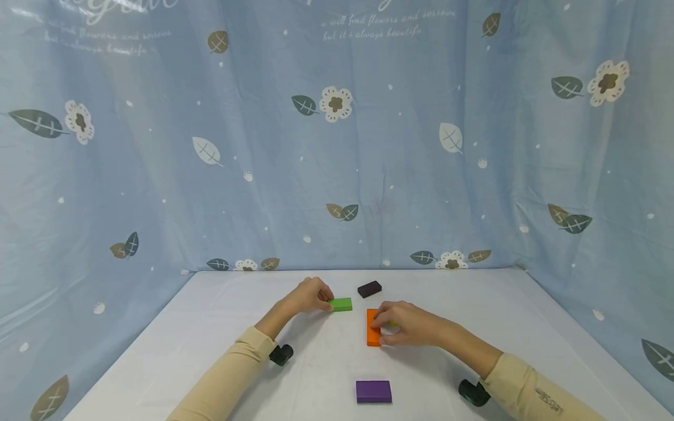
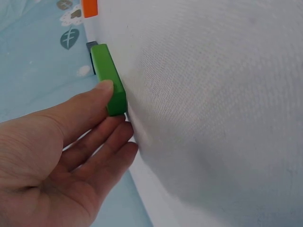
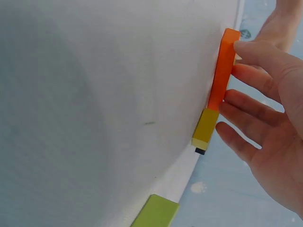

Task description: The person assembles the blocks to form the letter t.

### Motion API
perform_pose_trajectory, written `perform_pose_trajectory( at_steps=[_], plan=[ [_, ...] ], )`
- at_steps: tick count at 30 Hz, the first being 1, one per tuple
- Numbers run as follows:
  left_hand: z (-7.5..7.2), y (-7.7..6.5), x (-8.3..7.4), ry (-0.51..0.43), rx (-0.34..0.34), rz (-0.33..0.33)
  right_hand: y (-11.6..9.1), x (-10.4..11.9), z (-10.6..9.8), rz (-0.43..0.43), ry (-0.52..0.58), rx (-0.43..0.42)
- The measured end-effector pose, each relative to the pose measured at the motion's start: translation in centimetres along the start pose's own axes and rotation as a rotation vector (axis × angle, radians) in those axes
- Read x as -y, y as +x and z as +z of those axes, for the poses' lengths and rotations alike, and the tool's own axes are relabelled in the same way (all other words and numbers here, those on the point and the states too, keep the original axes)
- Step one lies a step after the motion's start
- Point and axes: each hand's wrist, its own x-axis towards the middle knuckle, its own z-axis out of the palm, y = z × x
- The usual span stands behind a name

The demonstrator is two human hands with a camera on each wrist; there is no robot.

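In the head view, my left hand (image 1: 310,294) pinches the left end of a bright green block (image 1: 341,304). The thumb (image 2: 105,87) lies on the near face of that block in the left wrist view, with the other fingers bent behind and below it. An orange block (image 1: 372,336) stretches front to back in the middle of the table. My right hand (image 1: 408,323) holds it from the right, thumb toward its near end and fingertips along its side. A yellow block (image 3: 205,126) appears by the orange one's end in the right wrist view.
A purple block (image 1: 374,392) lies near the front of the white table (image 1: 316,374). At the back rests a black block (image 1: 370,289). A lime green block (image 3: 156,211) shows at the bottom of the right wrist view. Behind hangs a blue patterned curtain (image 1: 263,193).
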Motion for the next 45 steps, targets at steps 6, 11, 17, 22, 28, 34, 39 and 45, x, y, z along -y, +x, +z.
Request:
perform_pose_trajectory(
  at_steps=[6,11,17,22,28,34,39,45],
  plan=[
    [-0.07,-0.01,-0.04,0.014,0.001,-0.010,0.21,0.03,0.04,0.017,-0.004,0.015],
    [-0.15,-0.02,-0.02,0.018,-0.001,0.008,0.22,0.09,0.22,0.011,-0.016,0.008],
    [-0.40,-0.04,-0.02,0.005,-0.005,0.015,0.35,0.25,0.22,0.029,-0.024,0.006],
    [-0.64,0.04,-0.17,0.013,0.003,0.020,0.39,0.35,0.07,0.031,-0.029,0.000],
    [-0.62,0.18,-0.16,0.020,0.019,0.013,0.34,0.31,0.07,0.024,-0.025,0.001],
    [-0.43,0.24,-0.10,0.014,0.026,0.012,0.33,0.20,0.24,0.022,-0.026,0.006],
    [-0.38,0.31,-0.12,0.014,0.031,0.019,0.28,0.30,0.18,0.034,-0.022,0.013],
    [-0.26,0.56,-0.24,0.026,0.045,0.041,0.19,0.26,0.15,0.027,-0.024,0.014]
  ],
)
